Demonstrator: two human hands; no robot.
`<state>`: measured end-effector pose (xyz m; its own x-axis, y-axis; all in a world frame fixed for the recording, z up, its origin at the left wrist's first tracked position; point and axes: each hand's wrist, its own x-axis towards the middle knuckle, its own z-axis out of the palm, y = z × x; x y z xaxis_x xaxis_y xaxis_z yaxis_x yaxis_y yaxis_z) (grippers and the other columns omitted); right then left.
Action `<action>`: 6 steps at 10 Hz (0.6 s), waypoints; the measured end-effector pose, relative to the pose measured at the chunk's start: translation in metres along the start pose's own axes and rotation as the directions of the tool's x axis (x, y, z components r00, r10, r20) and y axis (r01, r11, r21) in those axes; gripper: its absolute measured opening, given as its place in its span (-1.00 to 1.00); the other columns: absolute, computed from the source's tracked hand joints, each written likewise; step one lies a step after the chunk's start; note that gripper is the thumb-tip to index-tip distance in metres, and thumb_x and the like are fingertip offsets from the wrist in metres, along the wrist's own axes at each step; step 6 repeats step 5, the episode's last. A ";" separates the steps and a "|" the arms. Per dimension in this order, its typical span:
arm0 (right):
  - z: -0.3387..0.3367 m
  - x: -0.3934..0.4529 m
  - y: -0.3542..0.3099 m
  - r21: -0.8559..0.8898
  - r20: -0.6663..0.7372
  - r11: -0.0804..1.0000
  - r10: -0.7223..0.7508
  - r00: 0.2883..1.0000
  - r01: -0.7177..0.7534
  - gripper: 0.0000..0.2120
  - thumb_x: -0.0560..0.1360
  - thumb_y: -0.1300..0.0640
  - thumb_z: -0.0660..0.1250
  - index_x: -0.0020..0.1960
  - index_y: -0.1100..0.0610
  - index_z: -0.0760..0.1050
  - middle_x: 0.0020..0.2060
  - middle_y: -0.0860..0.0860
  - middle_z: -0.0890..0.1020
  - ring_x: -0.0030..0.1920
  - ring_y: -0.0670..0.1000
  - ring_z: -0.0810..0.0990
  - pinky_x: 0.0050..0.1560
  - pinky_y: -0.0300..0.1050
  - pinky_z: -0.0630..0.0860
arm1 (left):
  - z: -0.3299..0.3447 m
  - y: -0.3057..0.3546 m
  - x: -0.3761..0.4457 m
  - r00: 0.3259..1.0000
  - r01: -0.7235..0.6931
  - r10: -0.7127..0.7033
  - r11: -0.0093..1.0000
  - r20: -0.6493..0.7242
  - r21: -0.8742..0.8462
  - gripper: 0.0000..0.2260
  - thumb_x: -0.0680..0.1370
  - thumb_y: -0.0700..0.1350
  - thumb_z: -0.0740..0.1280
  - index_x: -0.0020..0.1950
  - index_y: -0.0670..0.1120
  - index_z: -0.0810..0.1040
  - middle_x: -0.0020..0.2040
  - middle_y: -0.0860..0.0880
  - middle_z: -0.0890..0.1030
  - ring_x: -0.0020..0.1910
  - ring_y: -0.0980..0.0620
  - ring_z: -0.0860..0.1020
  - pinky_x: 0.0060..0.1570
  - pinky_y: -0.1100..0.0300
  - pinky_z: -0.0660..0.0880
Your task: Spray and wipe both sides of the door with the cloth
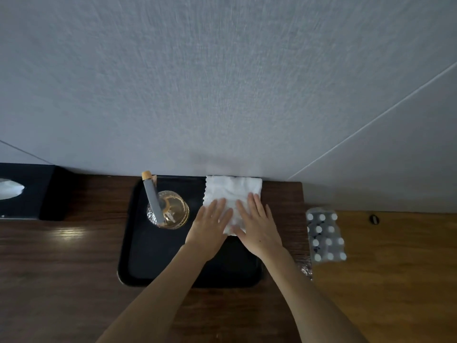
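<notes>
The fingers (217,206) of the left hand (209,229) are straight and spread, lying flat on the white cloth (232,191). The fingers of the right hand (257,227) are straight too, pressing flat on the same cloth. Neither hand grips it. The two hands sit side by side, almost touching.

The cloth is folded and lies on the far right part of a black tray (153,253), right up against the grey wall (222,82). On the tray's left side stands a clear glass bottle (170,212) with yellow liquid and a grey top. The tray rests on a dark wooden surface (57,268).

At the far left is a black tissue box (27,191). To the right, lower down, is a pack of bottles with white caps (325,235).
</notes>
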<state>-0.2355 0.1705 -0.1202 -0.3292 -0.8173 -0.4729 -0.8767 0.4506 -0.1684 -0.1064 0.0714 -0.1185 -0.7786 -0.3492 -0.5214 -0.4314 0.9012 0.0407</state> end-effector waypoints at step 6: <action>-0.001 -0.021 -0.020 0.000 -0.054 1.000 -0.016 0.998 0.016 -0.33 0.56 -0.29 -0.16 0.58 0.00 -0.12 0.55 0.13 -0.17 0.52 0.17 -0.29 0.44 0.16 -0.29 | 0.003 0.007 -0.033 0.997 0.060 -0.061 0.998 0.045 0.015 -0.35 0.63 0.22 -0.05 0.56 -0.07 -0.23 0.52 -0.19 -0.33 0.53 -0.23 -0.22 0.48 -0.16 -0.17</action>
